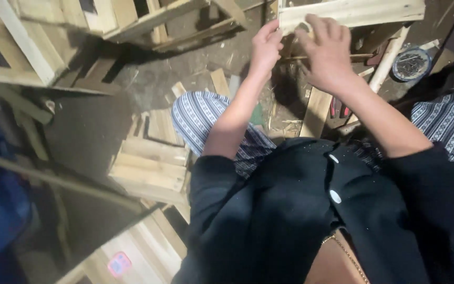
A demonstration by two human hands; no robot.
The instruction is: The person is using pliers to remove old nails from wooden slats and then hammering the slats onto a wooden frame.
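Right hand [328, 55] curled over near edge of pale wooden slat [353, 11], clamped on it; long axis crosswise, extending rightward beyond grip; left hand [265, 48] just beside, fingers pinched together, contents indiscernible.

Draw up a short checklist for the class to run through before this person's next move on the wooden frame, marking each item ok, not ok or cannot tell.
1. Both hands on the work: left hand and right hand are at the pale wooden slat frame. Ok.
2. Grip on the frame: fingers curl at its edge, the hold itself is hidden. Cannot tell.
3. Fasteners within reach: a round dish of dark nails sits beside the right hand. Ok.
4. Tool nearby: red-handled pliers lie on the floor under the right forearm. Ok.
5. Floor tidy: offcuts and splinters are scattered about. Not ok.
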